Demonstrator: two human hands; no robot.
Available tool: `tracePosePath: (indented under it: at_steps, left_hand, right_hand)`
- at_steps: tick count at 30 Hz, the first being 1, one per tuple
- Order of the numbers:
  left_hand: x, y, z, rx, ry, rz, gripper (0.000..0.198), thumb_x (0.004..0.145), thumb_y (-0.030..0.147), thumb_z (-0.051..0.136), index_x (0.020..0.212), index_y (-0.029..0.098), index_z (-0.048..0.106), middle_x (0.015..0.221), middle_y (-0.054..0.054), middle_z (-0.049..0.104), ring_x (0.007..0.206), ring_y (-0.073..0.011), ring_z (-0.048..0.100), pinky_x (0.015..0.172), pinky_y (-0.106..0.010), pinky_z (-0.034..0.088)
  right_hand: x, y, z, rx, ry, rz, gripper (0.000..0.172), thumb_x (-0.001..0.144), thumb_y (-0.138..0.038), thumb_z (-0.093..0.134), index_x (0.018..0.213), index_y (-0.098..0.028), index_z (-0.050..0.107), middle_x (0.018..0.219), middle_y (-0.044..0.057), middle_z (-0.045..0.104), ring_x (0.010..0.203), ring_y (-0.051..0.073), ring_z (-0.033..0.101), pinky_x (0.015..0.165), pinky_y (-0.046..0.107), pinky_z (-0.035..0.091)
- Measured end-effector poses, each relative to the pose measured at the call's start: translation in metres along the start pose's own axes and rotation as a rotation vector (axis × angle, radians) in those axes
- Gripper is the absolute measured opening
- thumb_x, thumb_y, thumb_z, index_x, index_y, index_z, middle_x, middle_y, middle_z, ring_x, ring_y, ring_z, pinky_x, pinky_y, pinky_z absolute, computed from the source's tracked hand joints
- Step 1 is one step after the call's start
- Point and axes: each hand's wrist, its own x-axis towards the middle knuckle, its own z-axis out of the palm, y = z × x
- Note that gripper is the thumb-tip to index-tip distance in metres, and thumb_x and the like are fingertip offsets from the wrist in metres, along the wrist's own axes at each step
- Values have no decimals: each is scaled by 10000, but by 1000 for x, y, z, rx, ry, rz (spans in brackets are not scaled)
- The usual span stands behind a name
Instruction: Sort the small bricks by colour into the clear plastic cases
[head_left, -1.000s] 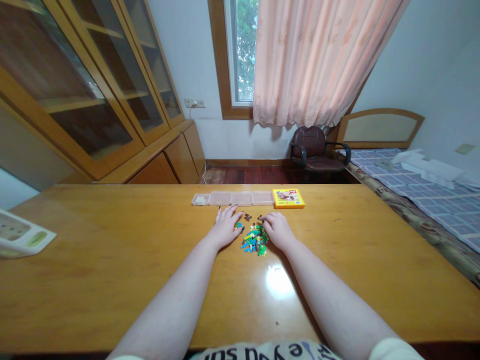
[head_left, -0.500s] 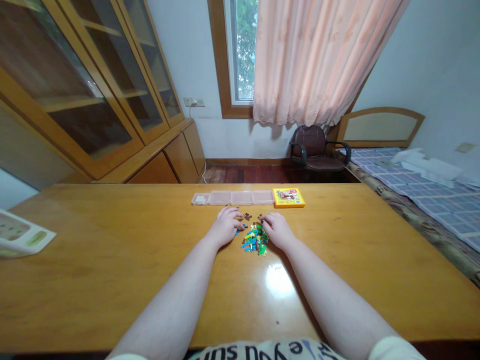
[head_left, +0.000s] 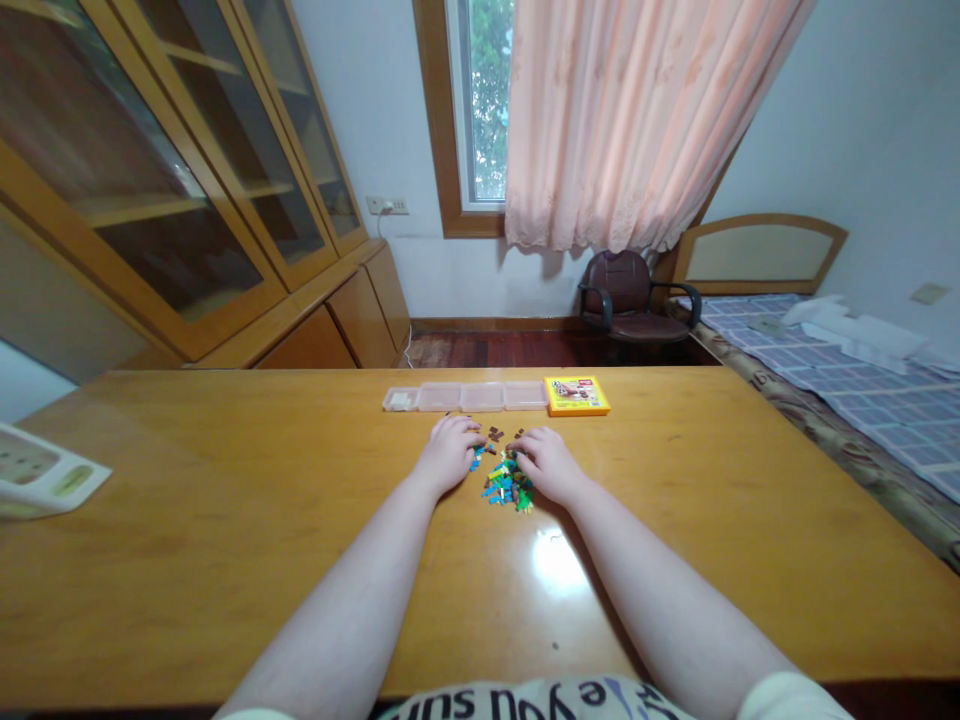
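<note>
Yellow-brown wood makes up the one broad table [head_left: 300, 560] in the head view; at its middle lies one loose pile of small blue, green, yellow and white plastic pieces [head_left: 506, 490], between two bare hands; the left hand [head_left: 446, 455] curves its bent fingers at one small cluster of blue pieces [head_left: 476, 460], left of the pile; the right hand [head_left: 551, 465] has its fingertips over the pile's far right edge; whether either hand is clamped on a piece, I cannot tell; two small groups of dark brown pieces [head_left: 496, 434] lie beyond the pile; farther off are four clear plastic compartments [head_left: 482, 397] in one row, with one flat yellow box [head_left: 577, 396] just beside their right end.
</note>
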Motion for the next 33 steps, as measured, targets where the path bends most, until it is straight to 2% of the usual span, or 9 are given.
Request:
tracePosePath:
  at_steps: [4,8,14,16,20,23,28,33]
  left_hand:
    - [0,4,0,-13,-44,42,385,761,84,493,1008,291,704,1173,-32,615,1163,-228,472,1066,-473,300]
    - [0,3,1,31,-49,-28,340,765,101,498,966,262,721,1166,-54,621,1164,-250,478,1056,-481,309]
    - [1,-2,-5,81,18,-136,274,736,82,503,681,216,736,1029,-65,676,1027,-244,554,950,-425,405]
    - [1,-1,-6,47,16,-87,269,732,74,513,667,219,729,997,-55,681,1010,-230,557,948,-416,402]
    - [-1,3,-3,-1,-6,41,309,748,69,513,813,264,744,1049,-34,663,1055,-216,529,1002,-434,352]
    - [-1,4,0,9,-16,35,324,758,73,513,885,266,740,1084,-45,651,1080,-228,513,1015,-453,332]
    - [0,9,-5,-28,-12,77,323,767,56,507,919,243,722,1015,-38,668,991,-203,540,940,-393,380]
    - [-2,21,-13,-97,-114,207,307,776,63,502,895,250,714,922,-13,676,908,-176,547,876,-343,382]
  right_hand:
    - [0,0,-1,12,12,14,234,892,-230,467,982,-192,680,939,59,635,915,188,507,858,318,352]
    - [1,1,-1,10,20,17,233,890,-216,465,959,-187,685,919,55,646,899,183,517,842,309,359]
    - [1,7,3,-16,55,44,214,873,-204,480,895,-177,691,850,46,661,832,174,536,787,285,366]
    - [2,9,3,-13,76,62,217,870,-196,476,886,-178,691,846,45,666,830,172,543,782,279,367]
    - [3,10,4,3,102,80,216,868,-196,474,883,-182,689,853,42,672,832,171,549,783,275,367]
    - [3,10,3,4,93,88,208,860,-198,482,871,-184,689,840,39,669,815,172,544,768,277,367]
    - [2,10,3,51,87,53,223,832,-159,481,898,-180,693,872,45,663,849,175,540,805,285,375]
    - [1,10,3,68,42,3,259,783,-105,482,895,-189,699,879,43,650,851,177,528,818,300,376]
